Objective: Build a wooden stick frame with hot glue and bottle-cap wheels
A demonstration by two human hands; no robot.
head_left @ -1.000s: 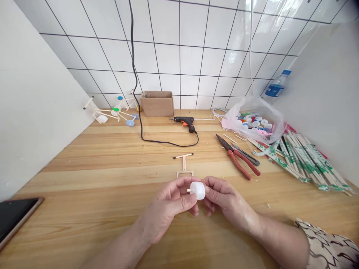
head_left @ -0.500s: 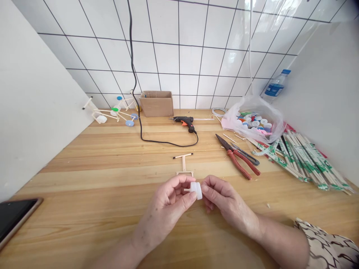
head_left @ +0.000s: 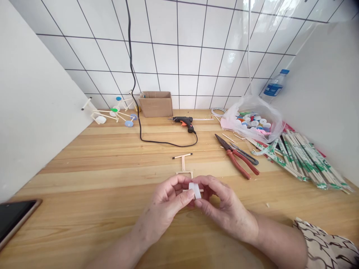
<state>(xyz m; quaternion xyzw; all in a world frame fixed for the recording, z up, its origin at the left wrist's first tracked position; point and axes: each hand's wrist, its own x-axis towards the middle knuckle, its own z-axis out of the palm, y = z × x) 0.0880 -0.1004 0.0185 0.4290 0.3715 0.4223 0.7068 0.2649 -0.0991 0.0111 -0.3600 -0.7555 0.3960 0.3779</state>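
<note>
White bottle caps [head_left: 195, 190], side by side on a thin wooden stick that shows at both ends, are pinched between the thumb and fingers of my left hand [head_left: 168, 205]. My right hand [head_left: 227, 209] closes on the caps' right side, its thumb below and its index finger above. Just beyond my fingers a small frame of joined sticks [head_left: 183, 163] with dark tips lies on the table.
Pliers [head_left: 237, 157] and a cutter [head_left: 245, 154] lie right of centre. Behind are a glue gun [head_left: 183, 121], its black cord and a cardboard box [head_left: 156, 104]. A bag of caps [head_left: 254, 119] and wrapped chopsticks [head_left: 305, 160] are right; stick models [head_left: 117, 112] and a phone [head_left: 17, 218] left.
My right fingers have spread around the caps and now touch them. A short stick end now shows on the caps' right side.
</note>
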